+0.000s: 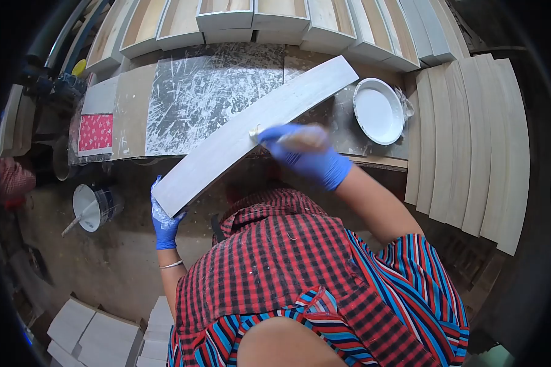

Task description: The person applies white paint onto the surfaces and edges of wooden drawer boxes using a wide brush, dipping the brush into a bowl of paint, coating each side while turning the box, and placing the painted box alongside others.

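A long whitish board (251,137) lies slanted, its far end over the paint-smeared table (196,92) and its near end past the table's front edge. My left hand (165,217), in a blue glove smeared with white, grips the near lower end. My right hand (306,156), also blue-gloved, is closed on a brush (304,139) whose pale bristles touch the board's face near the middle. The brush handle is blurred. A round white bowl (378,111) with white paint stands on the table right of the board.
Drawer-like wooden boxes (281,18) line the table's back. Overlapping pale boards (471,140) are at the right. A bucket (92,208) with a stick stands at the left, below a pink patterned piece (96,132). White panels (98,333) lie lower left. Another person's sleeve (13,177) shows far left.
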Demonstrator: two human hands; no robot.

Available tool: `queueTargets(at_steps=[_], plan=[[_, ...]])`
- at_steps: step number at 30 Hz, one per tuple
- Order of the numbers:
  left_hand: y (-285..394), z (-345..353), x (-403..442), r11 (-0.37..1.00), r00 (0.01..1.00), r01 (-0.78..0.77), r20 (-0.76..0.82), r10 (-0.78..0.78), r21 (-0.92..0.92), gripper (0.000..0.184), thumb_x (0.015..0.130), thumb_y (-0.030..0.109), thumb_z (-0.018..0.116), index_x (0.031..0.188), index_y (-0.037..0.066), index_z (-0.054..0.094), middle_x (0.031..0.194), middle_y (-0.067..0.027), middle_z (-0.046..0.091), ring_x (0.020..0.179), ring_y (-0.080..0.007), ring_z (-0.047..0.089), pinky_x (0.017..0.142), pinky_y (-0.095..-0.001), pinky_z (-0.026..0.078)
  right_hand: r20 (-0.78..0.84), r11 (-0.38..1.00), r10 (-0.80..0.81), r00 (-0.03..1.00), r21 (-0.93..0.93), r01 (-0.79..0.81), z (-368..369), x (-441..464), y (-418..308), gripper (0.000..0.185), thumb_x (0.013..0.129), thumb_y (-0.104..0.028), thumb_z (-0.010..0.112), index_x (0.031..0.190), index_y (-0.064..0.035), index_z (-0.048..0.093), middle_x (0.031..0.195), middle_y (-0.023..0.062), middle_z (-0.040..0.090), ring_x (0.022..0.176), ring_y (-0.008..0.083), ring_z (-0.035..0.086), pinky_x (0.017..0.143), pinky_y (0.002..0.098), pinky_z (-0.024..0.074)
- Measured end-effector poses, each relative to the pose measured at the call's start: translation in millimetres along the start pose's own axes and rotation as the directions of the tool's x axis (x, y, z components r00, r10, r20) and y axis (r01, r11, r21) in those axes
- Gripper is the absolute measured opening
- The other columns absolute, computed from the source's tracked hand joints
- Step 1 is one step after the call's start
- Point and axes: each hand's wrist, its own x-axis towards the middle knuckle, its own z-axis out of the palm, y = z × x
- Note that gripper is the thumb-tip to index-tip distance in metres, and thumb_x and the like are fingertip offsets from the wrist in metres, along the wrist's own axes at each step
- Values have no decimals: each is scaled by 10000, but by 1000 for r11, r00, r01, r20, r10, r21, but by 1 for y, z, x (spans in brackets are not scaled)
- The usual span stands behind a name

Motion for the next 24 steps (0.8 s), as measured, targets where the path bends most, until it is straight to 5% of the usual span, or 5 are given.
queueTargets(at_steps=[4, 9, 14, 22, 24], plan=[[0, 0, -1, 1000, 1000, 13, -11, -13, 22, 891, 552, 89, 765, 1320, 31, 317, 1327, -107, 396, 1179, -233, 433, 1000, -311, 341, -217, 860, 457, 863, 355, -367, -73, 0, 62, 188, 841, -160, 600, 929, 4, 624, 894, 53, 637, 807, 118, 590, 734, 272, 486], [5, -2, -3, 999, 998, 46, 32, -46, -4, 878, 595, 233, 739, 1326, 25, 298, 1327, -149, 369, 1205, -292, 391, 1017, -333, 313, -233, 755, 334, 913, -513, -408, -97, 37, 45, 197, 869, -250, 528, 913, -103, 651, 841, 96, 655, 753, 187, 640, 682, 305, 497], [5, -1, -2, 1000, 1000, 22, -9, -22, -10, 894, 535, 76, 759, 1317, 33, 329, 1341, -110, 391, 1173, -237, 442, 991, -311, 353, 173, 926, 45, 984, -378, 24, -7, 51, -16, 203, 834, -288, 549, 933, -121, 609, 805, 110, 640, 729, 288, 629, 656, 343, 505], [7, 0, -1, 999, 999, 31, -28, -32, -22, 899, 535, 73, 757, 1323, 35, 326, 1339, -106, 396, 1170, -236, 448, 984, -309, 361, -281, 892, 442, 852, 35, -452, -90, 37, 81, 234, 829, -264, 581, 940, -69, 646, 788, 115, 650, 740, 194, 644, 697, 298, 499], [7, -2, 0, 1000, 999, 8, -33, -9, -23, 898, 535, 69, 754, 1323, 36, 325, 1341, -105, 396, 1167, -236, 451, 983, -309, 363, -261, 848, 388, 884, -273, -453, -94, 42, 67, 228, 834, -284, 542, 945, -106, 628, 783, 116, 648, 745, 248, 637, 693, 347, 495]])
